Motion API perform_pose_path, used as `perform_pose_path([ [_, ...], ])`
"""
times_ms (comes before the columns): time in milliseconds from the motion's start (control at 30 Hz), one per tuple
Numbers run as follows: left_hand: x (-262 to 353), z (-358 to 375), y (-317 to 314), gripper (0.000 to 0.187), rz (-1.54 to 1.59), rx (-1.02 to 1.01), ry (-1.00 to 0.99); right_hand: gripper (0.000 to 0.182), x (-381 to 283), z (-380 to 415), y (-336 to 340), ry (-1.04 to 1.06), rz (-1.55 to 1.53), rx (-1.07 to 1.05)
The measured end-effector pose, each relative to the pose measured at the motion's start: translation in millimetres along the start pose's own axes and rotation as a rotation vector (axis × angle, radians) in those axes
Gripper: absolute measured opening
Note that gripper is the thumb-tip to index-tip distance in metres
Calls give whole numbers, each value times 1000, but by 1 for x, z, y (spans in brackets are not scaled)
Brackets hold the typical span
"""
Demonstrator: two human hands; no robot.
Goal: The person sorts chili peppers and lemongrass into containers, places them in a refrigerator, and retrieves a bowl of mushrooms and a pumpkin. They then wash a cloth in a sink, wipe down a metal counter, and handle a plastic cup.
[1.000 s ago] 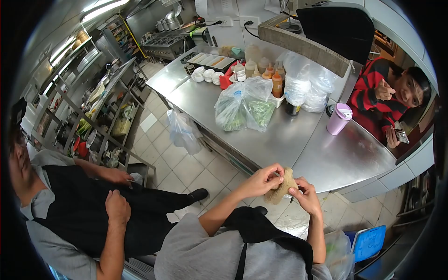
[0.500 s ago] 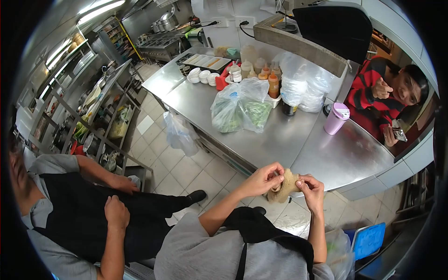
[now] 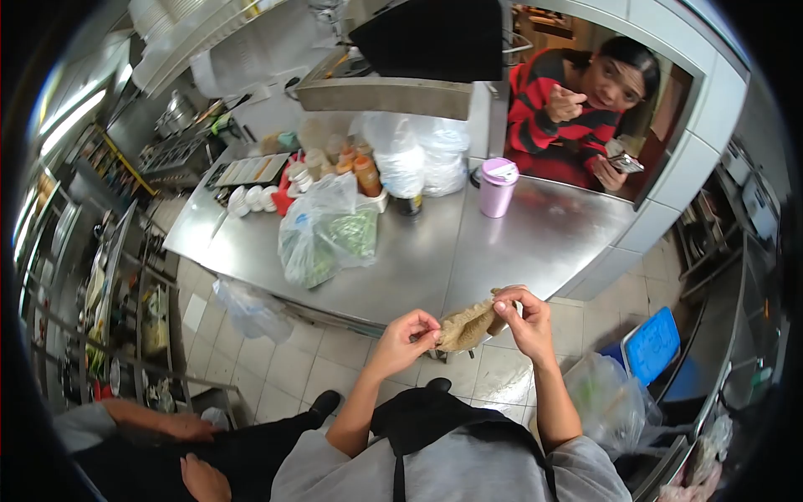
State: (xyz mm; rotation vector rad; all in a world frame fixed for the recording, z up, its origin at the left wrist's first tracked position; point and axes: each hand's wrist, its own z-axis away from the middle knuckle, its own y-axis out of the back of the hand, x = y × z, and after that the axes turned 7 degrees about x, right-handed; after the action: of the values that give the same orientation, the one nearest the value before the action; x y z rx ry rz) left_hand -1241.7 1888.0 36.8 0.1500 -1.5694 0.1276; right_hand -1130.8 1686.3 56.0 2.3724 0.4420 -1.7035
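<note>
A tan mesh-like cloth (image 3: 467, 328) is stretched between my two hands, just off the front edge of the steel counter. My left hand (image 3: 406, 341) pinches its left end between thumb and fingers. The upper right part of the cloth is pinched by my right hand (image 3: 525, 318). Its lower right part hangs in a fold below the right fingers. Beyond the cloth, a lilac lidded cup (image 3: 498, 191) stands upright on the steel counter (image 3: 401, 280).
Plastic bags of greens (image 3: 330, 238), sauce bottles (image 3: 366, 174) and white cups (image 3: 251, 199) stand on the counter. A person (image 3: 577, 109) leans through the window, pointing. A co-worker (image 3: 150, 443) is at my left. A blue lid (image 3: 651, 345) and a bag (image 3: 606, 397) are at the right.
The view has turned to the right. The bunched cloth is now spread wider, with my hands farther apart. The co-worker shows less at the left edge.
</note>
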Motion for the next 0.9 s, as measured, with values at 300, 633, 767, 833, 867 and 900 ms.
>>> perform_pose_path([
  [300,11,-11,-8,7,-90,-32,-137,12,-13,6,8,-65,18,35],
  [633,8,-52,-41,14,747,-274,-64,11,-29,11,22,61,14,121],
  [767,-48,-53,-86,31,88,-374,97,12,-29,15,24,8,16,141],
  [833,-57,-41,-97,32,46,-473,132,12,-30,17,25,12,-17,187],
  [867,-60,-35,-100,34,8,-560,181,12,-31,19,29,-10,6,204],
  [900,-65,-31,-101,34,11,-568,188,12,-31,22,33,-35,28,219],
])
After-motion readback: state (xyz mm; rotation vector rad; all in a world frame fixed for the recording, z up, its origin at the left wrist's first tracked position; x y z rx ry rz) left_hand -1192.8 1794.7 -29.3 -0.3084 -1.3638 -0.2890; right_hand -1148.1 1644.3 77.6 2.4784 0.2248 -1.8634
